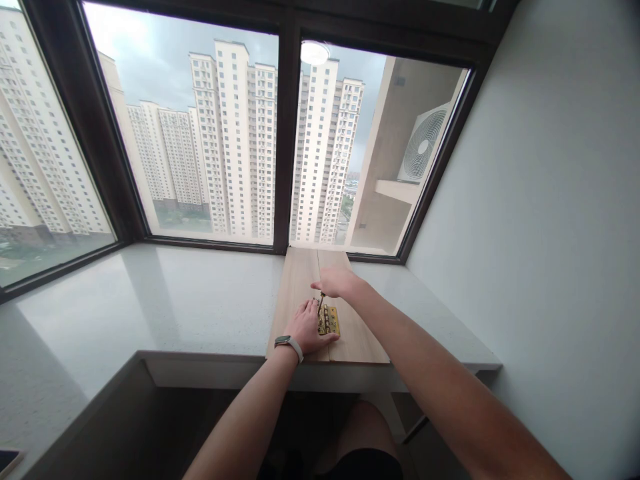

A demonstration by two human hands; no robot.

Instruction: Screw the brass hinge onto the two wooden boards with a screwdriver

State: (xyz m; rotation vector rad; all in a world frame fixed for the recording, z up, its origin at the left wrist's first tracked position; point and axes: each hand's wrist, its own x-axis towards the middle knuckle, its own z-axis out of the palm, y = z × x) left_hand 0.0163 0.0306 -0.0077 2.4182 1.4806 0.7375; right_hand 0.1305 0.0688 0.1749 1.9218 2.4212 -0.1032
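Note:
A brass-coloured hinge point(331, 321) lies unfolded on a light wooden board point(295, 283), across the seam between its two halves. My left hand point(306, 329), with a watch on its wrist, steadies the hinge: the fingers cover its left leaf and the thumb stretches along its near edge. Above the hinge, my right hand point(338, 282) is closed around the top of a screwdriver point(321, 301), its thin shaft slanting down to the left leaf. Most of the handle is hidden in the fist. The tip and any screw under it are too small to make out.
The board lies across a pale stone windowsill point(210, 300), reaching its front edge. Dark window frames point(283, 147) stand behind it, and a white wall point(540, 200) rises on the right. My leg point(367, 433) is below the sill. A dark flat object point(9, 459) sits at lower left.

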